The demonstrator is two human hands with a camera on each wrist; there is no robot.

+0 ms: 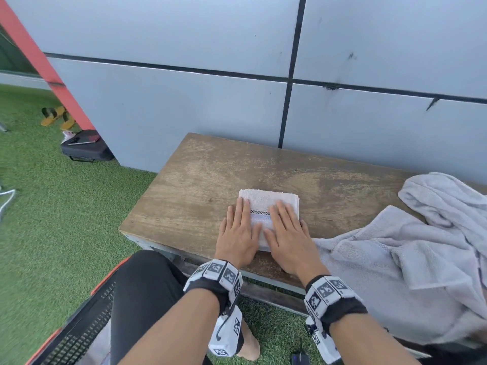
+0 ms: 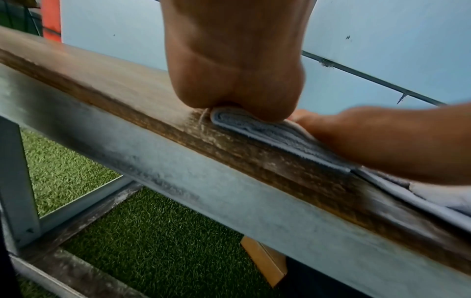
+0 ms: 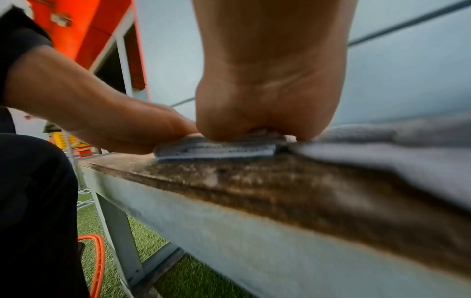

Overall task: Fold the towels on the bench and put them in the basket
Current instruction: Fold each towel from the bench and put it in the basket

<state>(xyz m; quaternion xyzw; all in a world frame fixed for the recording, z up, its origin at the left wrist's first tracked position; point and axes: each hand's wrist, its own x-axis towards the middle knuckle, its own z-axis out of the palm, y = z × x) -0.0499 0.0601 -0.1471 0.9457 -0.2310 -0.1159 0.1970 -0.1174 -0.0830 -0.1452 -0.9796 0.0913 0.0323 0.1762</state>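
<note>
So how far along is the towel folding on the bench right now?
Done: one small towel lies folded into a compact square on the bench. In hand: the left hand and right hand press flat on it. Left: it must go in the basket by the person's knee, and the grey towels heaped at the right are unfolded.

Outdoor yard or terrace beside a building: green artificial turf (image 1: 66, 219) underfoot, worn brown wooden bench on a grey metal frame (image 1: 210, 175) against a pale grey panelled wall with dark seams (image 1: 184, 101), orange slanted post (image 1: 39, 56), yellow sandals (image 1: 56, 117) lying on the turf.
</note>
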